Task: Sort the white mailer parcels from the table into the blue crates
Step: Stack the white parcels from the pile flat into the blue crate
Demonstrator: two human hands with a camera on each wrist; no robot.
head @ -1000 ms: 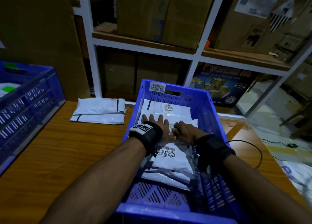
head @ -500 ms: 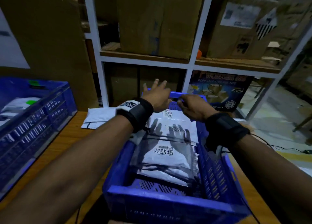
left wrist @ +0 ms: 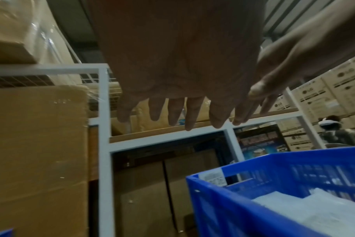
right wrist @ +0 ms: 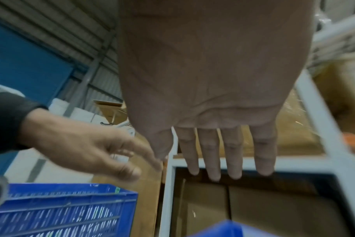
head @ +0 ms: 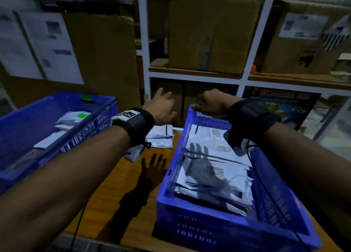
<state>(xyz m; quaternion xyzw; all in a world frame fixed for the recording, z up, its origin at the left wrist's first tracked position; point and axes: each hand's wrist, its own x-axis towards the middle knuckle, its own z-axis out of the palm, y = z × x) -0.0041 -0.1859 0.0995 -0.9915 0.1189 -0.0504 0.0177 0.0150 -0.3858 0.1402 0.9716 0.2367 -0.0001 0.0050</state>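
My left hand hovers open with its fingers spread, above the table just left of the right blue crate. My right hand hangs over that crate's far rim, empty; in the right wrist view its fingers are straight. Several white mailer parcels lie stacked in the right crate. More white parcels lie on the wooden table below my left hand, partly hidden by my wrist. The left blue crate also holds a few parcels.
White metal shelving loaded with cardboard boxes stands right behind the table. A tall cardboard sheet leans at the back left. A black cable trails from my right wrist over the crate's right wall.
Both hands rose out of the right crate, where they pressed on the parcels. The left hand has swung left, out over the table; the right is above the crate's far rim.
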